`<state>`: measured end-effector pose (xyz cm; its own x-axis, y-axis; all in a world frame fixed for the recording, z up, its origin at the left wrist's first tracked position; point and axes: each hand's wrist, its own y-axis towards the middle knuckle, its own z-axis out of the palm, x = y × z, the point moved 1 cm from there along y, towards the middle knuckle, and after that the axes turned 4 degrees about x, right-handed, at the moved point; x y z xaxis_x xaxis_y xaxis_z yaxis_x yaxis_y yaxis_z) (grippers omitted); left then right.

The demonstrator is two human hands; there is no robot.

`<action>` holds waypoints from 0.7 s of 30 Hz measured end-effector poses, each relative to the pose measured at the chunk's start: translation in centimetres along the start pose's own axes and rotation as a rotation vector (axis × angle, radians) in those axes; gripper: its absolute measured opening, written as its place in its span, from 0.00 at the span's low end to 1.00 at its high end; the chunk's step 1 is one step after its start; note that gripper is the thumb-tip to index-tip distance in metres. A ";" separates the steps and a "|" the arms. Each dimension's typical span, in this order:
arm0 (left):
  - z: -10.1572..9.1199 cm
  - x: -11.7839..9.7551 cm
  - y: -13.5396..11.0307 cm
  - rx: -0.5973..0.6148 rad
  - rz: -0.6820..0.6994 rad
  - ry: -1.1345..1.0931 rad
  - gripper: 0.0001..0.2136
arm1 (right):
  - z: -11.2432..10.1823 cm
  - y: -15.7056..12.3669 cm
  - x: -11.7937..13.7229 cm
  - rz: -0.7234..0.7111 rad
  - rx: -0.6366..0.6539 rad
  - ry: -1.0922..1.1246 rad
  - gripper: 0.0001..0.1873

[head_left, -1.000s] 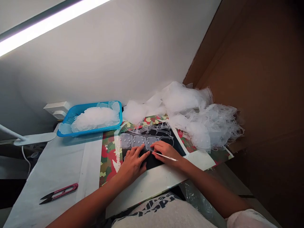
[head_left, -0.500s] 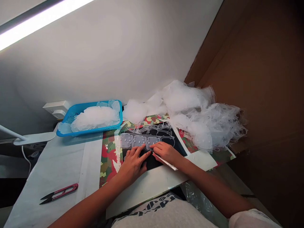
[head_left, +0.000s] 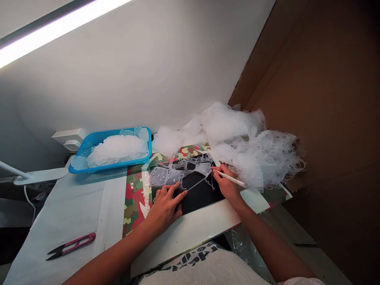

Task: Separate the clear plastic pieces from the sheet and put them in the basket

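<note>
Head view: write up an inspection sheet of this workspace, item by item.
Surface: white-covered table with camouflage-patterned paper under a black mat.
Job's things: clear plastic film with cut shapes lies on the mat; a white pick reaches it.
Clutter: pile of clear plastic scraps at right; blue basket holding clear pieces; pink thread snips.
Hands: left hand, fingers spread on the film; right hand, fingers pinching the pick.
Cables: white cable below the desk lamp.
Surroundings: wall socket, cardboard sheet, light strip.

A clear plastic sheet (head_left: 166, 177), cut into rounded, dotted panels, lies on a black mat (head_left: 198, 194), one thin strand pulled taut. A slim white pick (head_left: 230, 179), pinched in the right fingers (head_left: 219, 173), touches its far end.
</note>
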<state>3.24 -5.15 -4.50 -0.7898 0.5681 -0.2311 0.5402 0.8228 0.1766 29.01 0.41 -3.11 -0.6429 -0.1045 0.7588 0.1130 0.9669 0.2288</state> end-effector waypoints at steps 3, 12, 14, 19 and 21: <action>-1.1 0.4 0.8 0.030 -0.013 -0.052 0.20 | -1.1 -0.8 -1.4 0.053 -0.041 0.191 0.11; -4.2 2.3 10.1 0.384 -0.355 -0.736 0.29 | -0.4 -3.9 3.1 -0.261 0.374 0.262 0.06; -3.5 2.5 10.9 0.382 -0.307 -0.746 0.23 | -0.3 -3.5 3.6 -0.276 0.457 0.307 0.06; -2.7 2.4 9.9 0.228 -0.207 -0.700 0.09 | -0.5 -0.3 3.2 -0.041 0.421 0.559 0.12; -3.0 2.2 9.1 0.181 -0.185 -0.661 0.08 | -0.3 0.9 3.3 0.010 0.461 0.593 0.13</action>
<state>5.52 3.55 -0.55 -0.5625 0.2616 -0.7843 0.4993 0.8636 -0.0700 27.19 0.85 -0.20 -0.1131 -0.0776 0.9905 -0.2957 0.9544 0.0410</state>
